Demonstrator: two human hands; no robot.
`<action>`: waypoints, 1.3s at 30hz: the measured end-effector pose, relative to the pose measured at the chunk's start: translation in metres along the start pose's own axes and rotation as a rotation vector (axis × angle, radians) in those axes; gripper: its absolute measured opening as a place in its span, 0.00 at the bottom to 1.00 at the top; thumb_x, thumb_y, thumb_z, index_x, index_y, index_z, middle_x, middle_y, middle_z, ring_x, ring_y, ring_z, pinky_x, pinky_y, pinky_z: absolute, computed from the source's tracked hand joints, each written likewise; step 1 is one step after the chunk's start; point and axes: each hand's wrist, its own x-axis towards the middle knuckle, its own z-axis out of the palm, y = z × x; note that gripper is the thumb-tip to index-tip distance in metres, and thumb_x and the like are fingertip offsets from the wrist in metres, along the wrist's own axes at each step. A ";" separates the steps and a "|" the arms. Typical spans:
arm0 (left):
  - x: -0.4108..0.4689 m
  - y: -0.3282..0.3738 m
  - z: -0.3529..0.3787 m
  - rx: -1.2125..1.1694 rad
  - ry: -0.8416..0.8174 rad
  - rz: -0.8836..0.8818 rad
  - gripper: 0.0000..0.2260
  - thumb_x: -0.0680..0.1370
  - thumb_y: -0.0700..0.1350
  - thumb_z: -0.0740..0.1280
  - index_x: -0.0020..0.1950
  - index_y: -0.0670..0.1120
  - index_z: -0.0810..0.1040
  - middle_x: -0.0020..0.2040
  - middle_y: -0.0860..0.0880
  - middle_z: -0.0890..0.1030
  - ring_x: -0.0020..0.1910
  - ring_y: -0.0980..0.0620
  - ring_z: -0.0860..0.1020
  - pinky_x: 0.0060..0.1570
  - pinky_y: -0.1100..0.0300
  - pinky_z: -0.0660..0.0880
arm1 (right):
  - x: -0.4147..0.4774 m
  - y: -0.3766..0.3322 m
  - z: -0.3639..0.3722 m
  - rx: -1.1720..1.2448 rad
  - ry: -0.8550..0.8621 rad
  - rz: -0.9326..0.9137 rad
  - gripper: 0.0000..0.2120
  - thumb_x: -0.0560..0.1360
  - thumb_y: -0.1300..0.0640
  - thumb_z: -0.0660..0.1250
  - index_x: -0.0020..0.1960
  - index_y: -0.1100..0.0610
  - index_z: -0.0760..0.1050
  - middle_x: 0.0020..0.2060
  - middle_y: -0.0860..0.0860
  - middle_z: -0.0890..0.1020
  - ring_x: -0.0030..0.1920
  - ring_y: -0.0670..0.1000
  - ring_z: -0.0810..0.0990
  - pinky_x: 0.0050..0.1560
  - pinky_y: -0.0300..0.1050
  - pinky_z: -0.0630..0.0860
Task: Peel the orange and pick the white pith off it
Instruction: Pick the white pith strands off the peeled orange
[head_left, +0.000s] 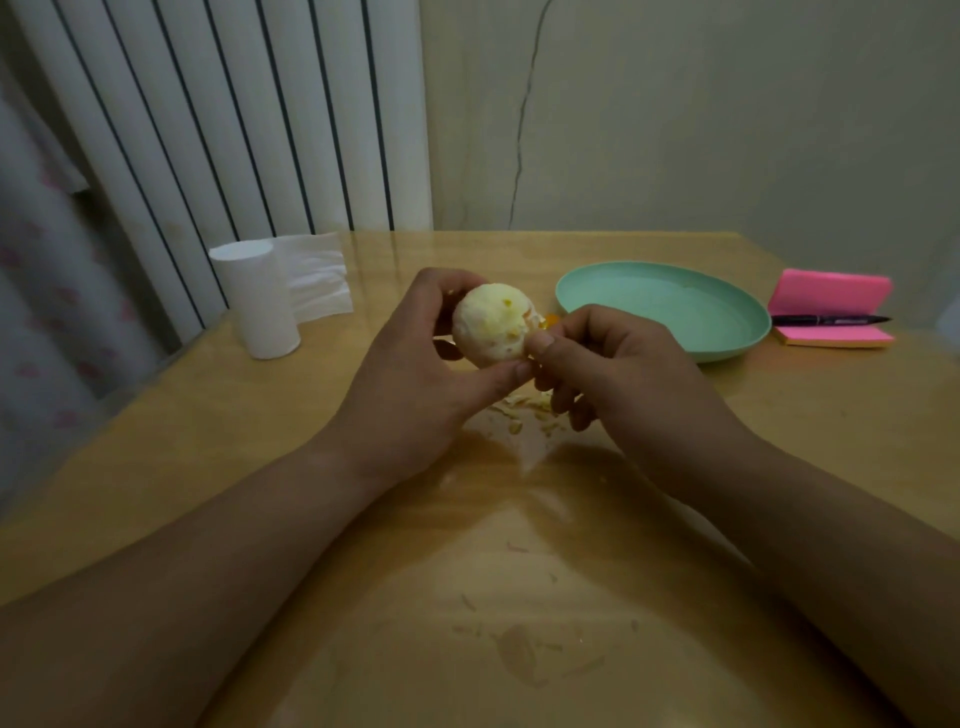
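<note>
Scraps of pith (527, 410) lie on the table (467, 597), just beneath both hands. The left hand (410, 374) holds the mostly white orange (491, 322) above the table, fingers curled round it. The right hand (608, 364) pinches the orange's 4 o'clock edge between thumb and curled fingers. A green plate (727, 332) sits at the orange's 3 o'clock, a tissue roll (257, 301) at its 9 o'clock.
</note>
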 end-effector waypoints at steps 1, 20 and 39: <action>0.000 0.000 0.000 0.016 0.006 0.018 0.28 0.73 0.52 0.81 0.69 0.54 0.73 0.62 0.60 0.79 0.59 0.59 0.81 0.58 0.55 0.83 | 0.000 0.000 0.000 0.009 -0.002 0.011 0.09 0.82 0.49 0.70 0.49 0.54 0.82 0.38 0.50 0.86 0.37 0.47 0.81 0.37 0.43 0.77; -0.001 0.004 0.002 -0.137 -0.029 -0.031 0.29 0.71 0.57 0.80 0.69 0.52 0.76 0.60 0.55 0.83 0.59 0.56 0.83 0.58 0.52 0.84 | -0.003 -0.004 0.000 -0.037 0.068 -0.134 0.06 0.79 0.56 0.68 0.44 0.52 0.79 0.36 0.51 0.81 0.36 0.47 0.76 0.37 0.46 0.76; 0.000 -0.002 -0.002 0.048 -0.014 0.072 0.30 0.72 0.56 0.81 0.71 0.54 0.74 0.63 0.58 0.80 0.60 0.56 0.81 0.59 0.53 0.82 | -0.001 -0.004 0.000 -0.188 0.064 -0.143 0.06 0.83 0.51 0.69 0.47 0.49 0.80 0.36 0.48 0.84 0.36 0.45 0.80 0.38 0.45 0.80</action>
